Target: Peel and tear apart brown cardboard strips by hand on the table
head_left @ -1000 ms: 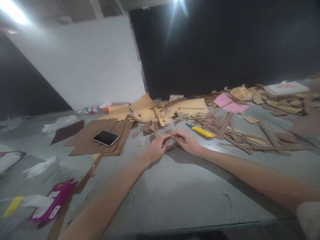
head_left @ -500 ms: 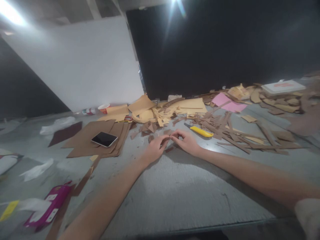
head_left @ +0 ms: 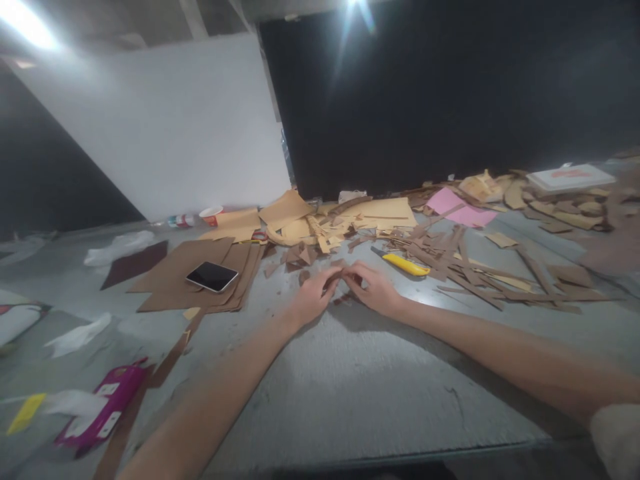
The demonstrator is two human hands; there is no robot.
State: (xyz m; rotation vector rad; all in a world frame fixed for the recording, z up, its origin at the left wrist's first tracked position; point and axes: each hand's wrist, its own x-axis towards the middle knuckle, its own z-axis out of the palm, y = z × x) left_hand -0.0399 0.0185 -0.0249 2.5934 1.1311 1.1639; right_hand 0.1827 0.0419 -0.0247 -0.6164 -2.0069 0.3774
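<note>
My left hand (head_left: 316, 291) and my right hand (head_left: 371, 287) meet fingertip to fingertip over the middle of the table. Both are closed in a pinch on a small brown scrap (head_left: 342, 265), mostly hidden by the fingers; its exact shape cannot be made out. Just below the fingers, small dark brown bits lie on the grey tabletop (head_left: 360, 387). To the right of my right hand rests a yellow utility knife (head_left: 406, 265), its blade pointing left. Crumpled brown scraps (head_left: 301, 255) lie beyond my left hand.
At left, a phone (head_left: 212, 276) lies on stacked brown sheets (head_left: 165, 267). A magenta wipes pack (head_left: 107, 407) is nearer. Brown strips (head_left: 480, 273), yellowish sheets (head_left: 285, 208), a pink sheet (head_left: 457, 207) and a paper cup (head_left: 211, 215) spread across the back and right.
My fingertips have shifted slightly, with the right fingers now lying more over the small scrap. Both hands stay in the same place; the view has moved a little.
</note>
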